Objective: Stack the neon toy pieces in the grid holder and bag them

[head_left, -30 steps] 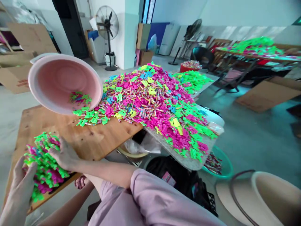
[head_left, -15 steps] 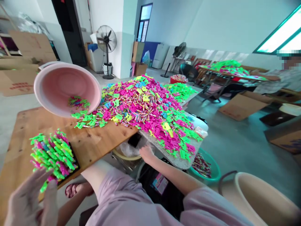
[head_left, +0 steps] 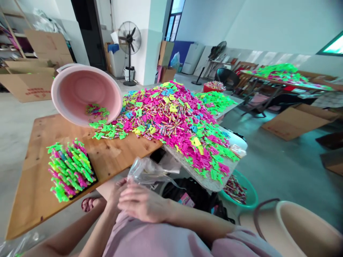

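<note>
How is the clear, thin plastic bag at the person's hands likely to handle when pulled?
The clear, thin plastic bag is probably floppy, since its film looks creased and crumpled. It seems light for its size, being see-through. Its glossy highlights suggest it could slip a little against the left hand and right hand.

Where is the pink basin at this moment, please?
In the head view, the pink basin sits tilted at left, at the wooden table's far edge, beside the colourful heap.
</note>
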Action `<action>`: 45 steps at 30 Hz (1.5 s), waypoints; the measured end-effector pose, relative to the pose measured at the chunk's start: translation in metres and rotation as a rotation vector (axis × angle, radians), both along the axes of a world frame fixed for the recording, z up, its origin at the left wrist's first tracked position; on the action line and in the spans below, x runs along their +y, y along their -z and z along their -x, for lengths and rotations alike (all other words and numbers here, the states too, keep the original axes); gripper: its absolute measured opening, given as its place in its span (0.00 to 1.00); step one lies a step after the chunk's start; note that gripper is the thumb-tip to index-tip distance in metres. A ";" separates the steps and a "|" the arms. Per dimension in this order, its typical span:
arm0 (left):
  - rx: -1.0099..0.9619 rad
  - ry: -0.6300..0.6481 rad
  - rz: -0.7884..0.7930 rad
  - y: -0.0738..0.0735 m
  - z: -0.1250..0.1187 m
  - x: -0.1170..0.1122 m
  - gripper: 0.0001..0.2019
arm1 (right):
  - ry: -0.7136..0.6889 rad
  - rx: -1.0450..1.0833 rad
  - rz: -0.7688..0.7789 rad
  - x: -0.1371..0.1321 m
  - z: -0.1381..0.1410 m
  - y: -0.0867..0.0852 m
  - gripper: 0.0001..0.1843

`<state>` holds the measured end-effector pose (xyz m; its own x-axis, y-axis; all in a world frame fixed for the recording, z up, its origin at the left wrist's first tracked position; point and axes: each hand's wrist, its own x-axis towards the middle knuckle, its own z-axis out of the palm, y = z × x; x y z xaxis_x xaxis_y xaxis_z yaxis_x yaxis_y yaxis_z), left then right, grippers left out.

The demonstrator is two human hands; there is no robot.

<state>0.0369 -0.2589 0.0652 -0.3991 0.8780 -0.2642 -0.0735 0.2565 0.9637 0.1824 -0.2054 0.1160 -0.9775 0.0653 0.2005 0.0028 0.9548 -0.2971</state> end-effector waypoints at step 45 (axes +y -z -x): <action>1.061 -0.309 -0.469 0.022 0.057 -0.032 0.14 | 0.546 -0.020 1.951 0.155 -0.071 0.003 0.55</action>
